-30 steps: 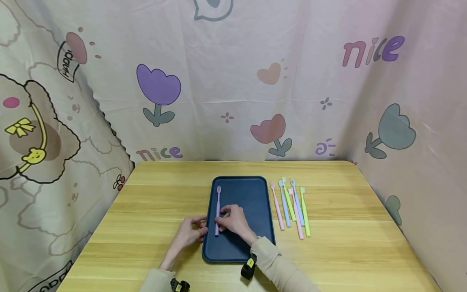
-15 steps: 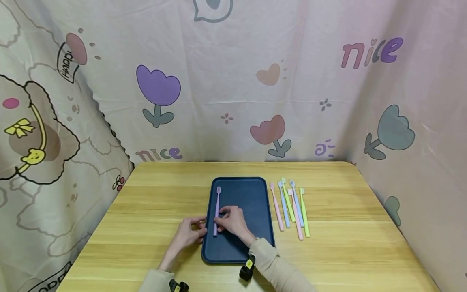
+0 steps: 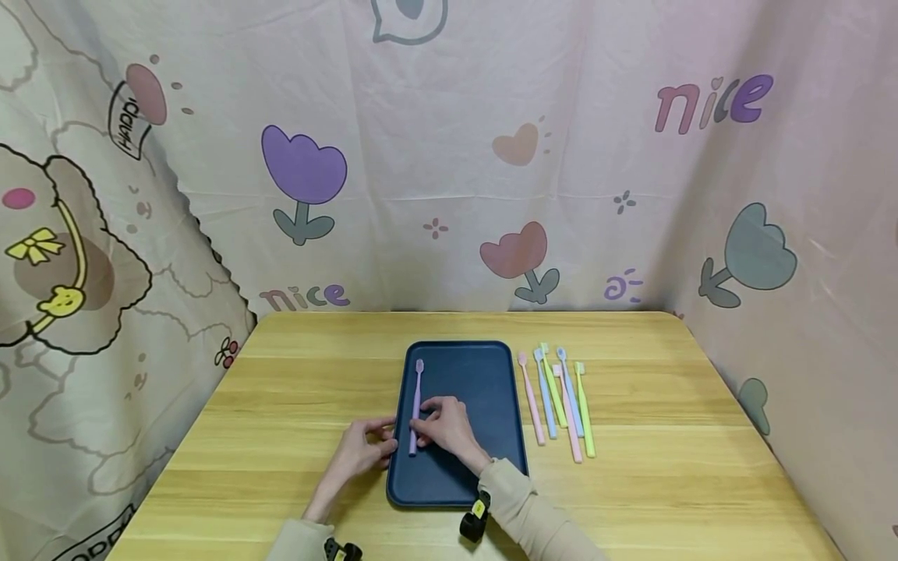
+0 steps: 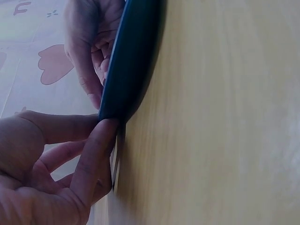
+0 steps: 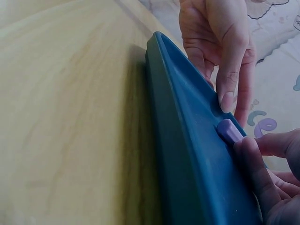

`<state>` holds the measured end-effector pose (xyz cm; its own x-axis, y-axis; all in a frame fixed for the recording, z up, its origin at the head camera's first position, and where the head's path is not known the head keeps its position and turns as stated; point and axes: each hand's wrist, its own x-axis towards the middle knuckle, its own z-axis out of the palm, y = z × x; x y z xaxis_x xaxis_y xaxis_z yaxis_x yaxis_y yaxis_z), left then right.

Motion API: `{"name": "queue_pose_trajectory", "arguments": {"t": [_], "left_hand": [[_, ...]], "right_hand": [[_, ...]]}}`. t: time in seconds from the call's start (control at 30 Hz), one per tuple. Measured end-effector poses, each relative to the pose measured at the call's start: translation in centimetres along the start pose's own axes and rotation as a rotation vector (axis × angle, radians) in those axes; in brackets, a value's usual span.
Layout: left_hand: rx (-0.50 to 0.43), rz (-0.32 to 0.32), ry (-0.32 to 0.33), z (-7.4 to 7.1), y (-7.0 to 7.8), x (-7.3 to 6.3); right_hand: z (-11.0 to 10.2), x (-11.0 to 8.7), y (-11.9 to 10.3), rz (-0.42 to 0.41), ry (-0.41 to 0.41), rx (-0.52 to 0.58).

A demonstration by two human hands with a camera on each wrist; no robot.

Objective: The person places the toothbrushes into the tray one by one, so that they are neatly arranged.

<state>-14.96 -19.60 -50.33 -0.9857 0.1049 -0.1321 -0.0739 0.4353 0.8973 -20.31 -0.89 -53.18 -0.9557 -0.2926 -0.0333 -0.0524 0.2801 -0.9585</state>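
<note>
A purple toothbrush (image 3: 418,389) lies lengthwise along the left side of a dark blue tray (image 3: 477,382), its head toward the far end. My right hand (image 3: 450,427) pinches its handle between thumb and finger; the handle's purple end (image 5: 229,130) shows past the fingertips in the right wrist view. At the tray's left edge, my left hand (image 3: 361,448) holds the rim, with thumb and fingers on either side of it in the left wrist view.
Right of the tray, several pink, blue and green toothbrushes lie on the wooden table (image 3: 652,483), some overlapping: a pink toothbrush (image 3: 531,401) nearest the tray, a green toothbrush (image 3: 585,413) farthest right. A printed curtain (image 3: 421,156) stands behind and at both sides.
</note>
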Motion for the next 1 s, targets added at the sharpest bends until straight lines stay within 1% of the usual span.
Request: {"name": "queue_pose_trajectory", "arguments": {"t": [0.2,0.77,1.0], "left_hand": [[-0.003,0.012,-0.001,-0.03,0.04,0.01],[0.012,0.006,0.003,-0.03,0.03,0.0],[0.008,-0.007,0.007,-0.01,0.06,-0.1]], "right_hand": [[0.06,-0.03,-0.11,0.002,0.002,-0.009],[0.1,-0.24,-0.26,-0.011,0.012,-0.015],[-0.29,-0.69,-0.28,-0.033,0.007,0.014]]}}
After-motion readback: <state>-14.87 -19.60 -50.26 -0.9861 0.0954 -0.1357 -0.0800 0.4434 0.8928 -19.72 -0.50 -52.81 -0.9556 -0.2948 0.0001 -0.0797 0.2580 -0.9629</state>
